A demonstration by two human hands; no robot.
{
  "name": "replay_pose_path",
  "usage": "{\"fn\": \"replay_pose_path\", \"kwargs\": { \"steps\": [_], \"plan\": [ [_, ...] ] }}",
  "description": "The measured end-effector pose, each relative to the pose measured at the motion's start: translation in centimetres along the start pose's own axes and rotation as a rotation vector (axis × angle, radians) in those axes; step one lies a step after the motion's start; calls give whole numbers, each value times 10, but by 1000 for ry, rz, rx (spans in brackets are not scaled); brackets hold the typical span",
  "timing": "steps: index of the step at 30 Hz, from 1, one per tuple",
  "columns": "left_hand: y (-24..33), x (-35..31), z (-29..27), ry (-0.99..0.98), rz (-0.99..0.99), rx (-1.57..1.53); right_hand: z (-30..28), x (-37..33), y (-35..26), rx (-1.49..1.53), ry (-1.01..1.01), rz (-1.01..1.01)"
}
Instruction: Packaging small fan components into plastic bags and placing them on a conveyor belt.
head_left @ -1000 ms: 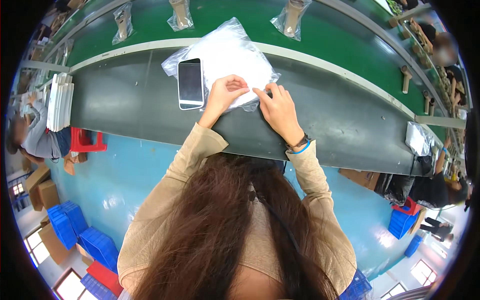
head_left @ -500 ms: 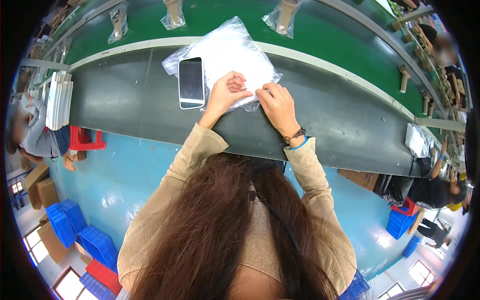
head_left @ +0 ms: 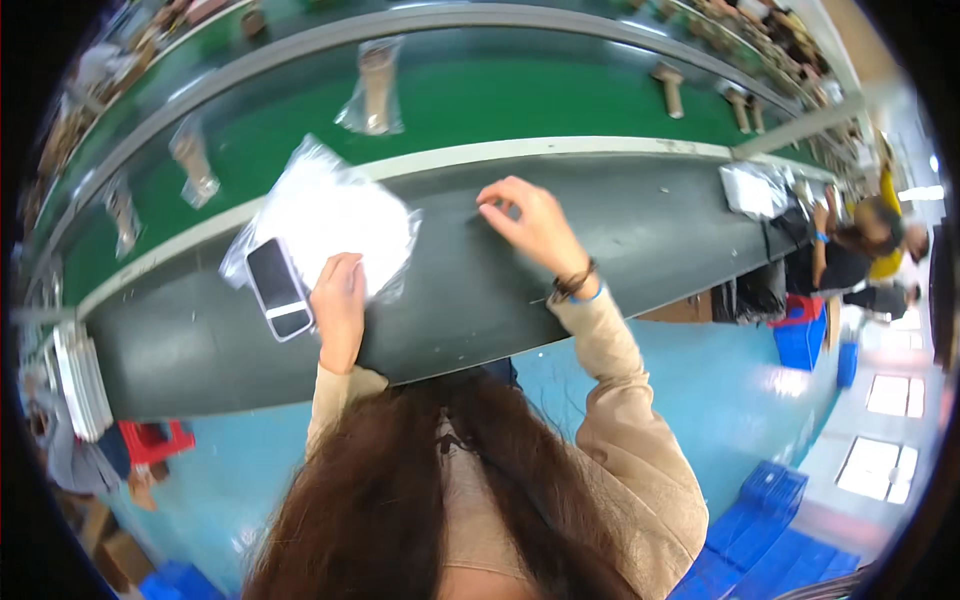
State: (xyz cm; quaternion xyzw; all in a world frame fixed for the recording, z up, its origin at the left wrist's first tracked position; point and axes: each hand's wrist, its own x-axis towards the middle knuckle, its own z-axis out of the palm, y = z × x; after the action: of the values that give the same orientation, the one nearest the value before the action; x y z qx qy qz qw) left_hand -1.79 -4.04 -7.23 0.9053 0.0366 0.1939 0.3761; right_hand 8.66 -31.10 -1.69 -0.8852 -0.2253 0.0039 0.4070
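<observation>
A stack of clear plastic bags (head_left: 330, 215) lies on the dark grey worktable (head_left: 600, 250), with a phone (head_left: 278, 289) face up on its left edge. My left hand (head_left: 340, 300) rests flat on the near edge of the bags, holding nothing. My right hand (head_left: 530, 222) hovers over the bare table to the right of the bags, fingers loosely spread and empty.
A green conveyor belt (head_left: 480, 100) runs behind the table carrying several bagged brown parts (head_left: 372, 88). Another pile of clear bags (head_left: 752, 188) lies at the table's right end near a co-worker (head_left: 860, 250). Blue crates (head_left: 760, 510) stand on the floor.
My right hand has left the stack of bags and swung right over the bare table. The view has turned right, so the bags now sit further left.
</observation>
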Motion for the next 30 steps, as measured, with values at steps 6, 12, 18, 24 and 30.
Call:
{"fn": "replay_pose_path", "kwargs": {
  "steps": [6,12,18,24,30],
  "plan": [
    [10,2,4,48,34,221,-162,85,153,-702,-105,458],
    [13,1,8,8,-63,120,-239,133,321,-1200,509,547],
    [-9,-19,11,71,-28,150,-223,189,350,-1301,592,499],
    [2,-7,7,12,-28,144,-284,200,413,-1365,350,609],
    [4,-1,10,57,-118,57,-309,208,379,-1350,98,536]
  ]
}}
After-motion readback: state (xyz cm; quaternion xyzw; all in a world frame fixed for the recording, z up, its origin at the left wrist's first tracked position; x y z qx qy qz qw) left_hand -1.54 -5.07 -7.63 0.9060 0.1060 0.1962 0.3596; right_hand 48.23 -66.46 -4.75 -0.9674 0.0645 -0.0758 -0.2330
